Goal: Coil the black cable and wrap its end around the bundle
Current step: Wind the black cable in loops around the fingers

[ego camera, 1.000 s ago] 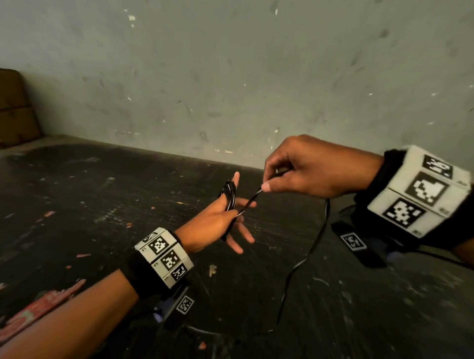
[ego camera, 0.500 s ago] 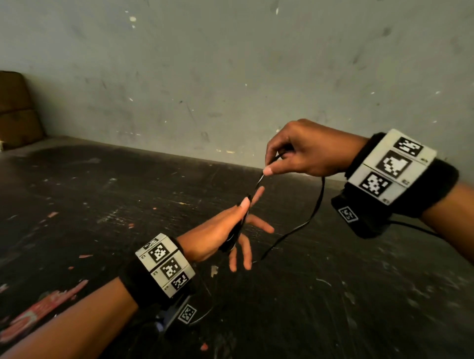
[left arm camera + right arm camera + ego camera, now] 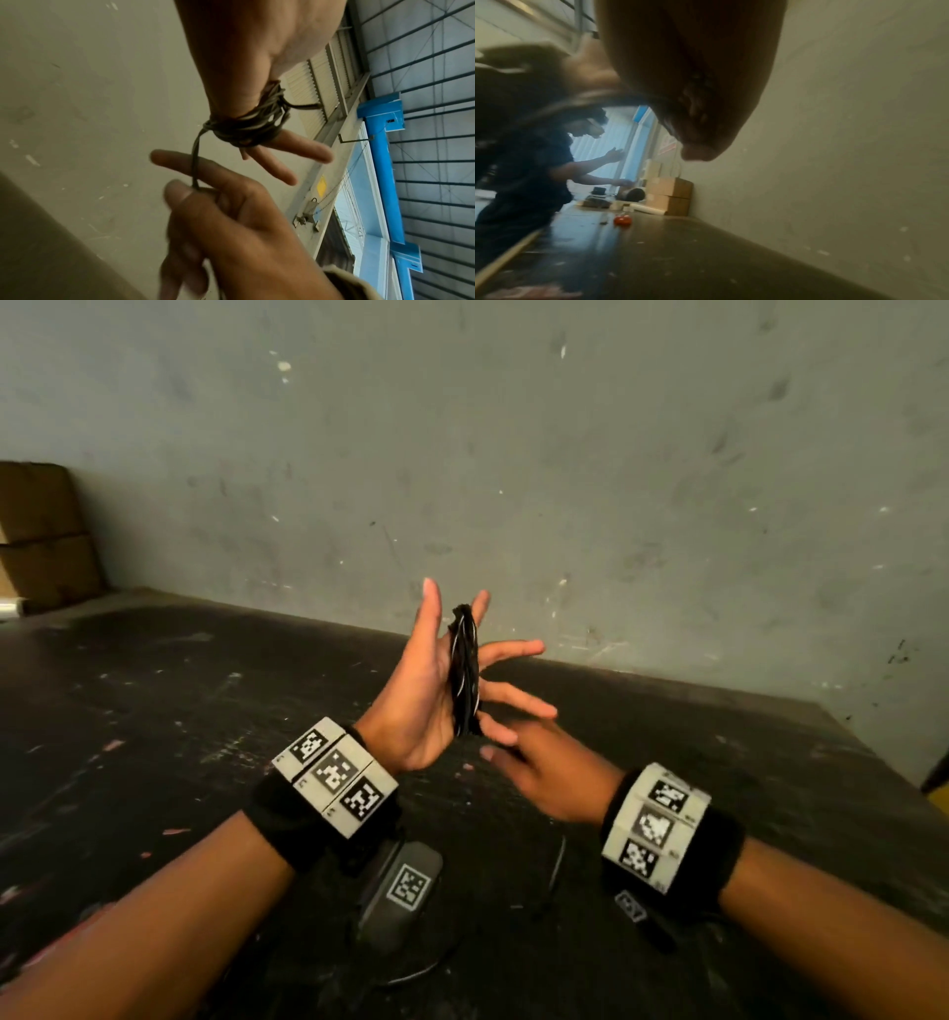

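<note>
The black cable is wound in a tight coil around the spread, straight fingers of my left hand, which is raised with its fingertips up. In the left wrist view the coil circles the fingers, and one taut strand runs down from it. My right hand sits just below the coil and pinches that strand between thumb and finger. A slack length of cable trails below the right hand. The right wrist view is blurred, showing only the hand close up.
The dark scuffed table lies under both arms, with a grey wall close behind. Cardboard boxes stand at the far left. In the right wrist view another person stands at the table's far end, near a small red object.
My left hand has risen and turned upright with the coil on its fingers. My right hand has dropped from above the left hand to below it, pulling the cable strand down.
</note>
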`<state>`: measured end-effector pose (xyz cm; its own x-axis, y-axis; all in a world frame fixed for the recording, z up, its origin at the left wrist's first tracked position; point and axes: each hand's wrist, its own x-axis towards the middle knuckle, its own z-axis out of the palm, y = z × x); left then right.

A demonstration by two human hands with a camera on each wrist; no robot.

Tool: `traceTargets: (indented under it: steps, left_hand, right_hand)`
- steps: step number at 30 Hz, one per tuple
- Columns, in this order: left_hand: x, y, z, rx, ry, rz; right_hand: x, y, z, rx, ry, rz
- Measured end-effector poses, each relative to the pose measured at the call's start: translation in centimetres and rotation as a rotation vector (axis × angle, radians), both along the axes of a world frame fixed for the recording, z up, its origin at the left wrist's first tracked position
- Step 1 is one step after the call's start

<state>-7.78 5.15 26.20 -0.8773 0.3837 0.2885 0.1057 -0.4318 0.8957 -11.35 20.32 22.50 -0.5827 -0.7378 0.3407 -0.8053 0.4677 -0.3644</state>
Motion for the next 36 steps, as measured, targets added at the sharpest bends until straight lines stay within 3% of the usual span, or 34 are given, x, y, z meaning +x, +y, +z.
traceTargets:
  steps: [6, 13, 18, 23, 27, 29, 32, 36]
  left_hand:
    - [-1.0, -0.3, -0.5, -0.021, 0.011, 0.154]
    - [-1.2, -0.8, -2.1, -0.299, 0.109, 0.259]
    - [-0.4, -1.2, -2.3, -0.445, 0.1, 0.235]
    - [0.0, -1.2, -3.1, -0.639, 0.129, 0.179]
    - [1.0, -1.1, -3.6, -0.674, 0.112, -0.002]
    - [1.7, -0.8, -3.3, -0.632, 0.092, -0.083]
    - [2.4, -0.7, -2.0, -0.487, 0.075, -0.178]
    - [3.1, -0.6, -0.5, -0.336, 0.09, -0.266]
  right_hand:
    - [2.9, -1.1, 0.1, 0.149, -0.11, 0.034]
    - [4.1, 0.3, 4.7, 0.236, -0.302, 0.066]
    - [3.3, 1.8, 8.5, 0.14, -0.516, 0.038]
    - [3.2, 1.8, 12.1, 0.204, -0.334, 0.027]
    - [1.7, 1.8, 15.6, 0.256, 0.12, -0.024]
    - [0.5, 2.3, 16.4, 0.255, 0.253, -0.03]
    - [-1.9, 2.9, 15.5, 0.24, 0.315, -0.044]
    - [-4.0, 2.9, 10.6, 0.063, 0.228, -0.047]
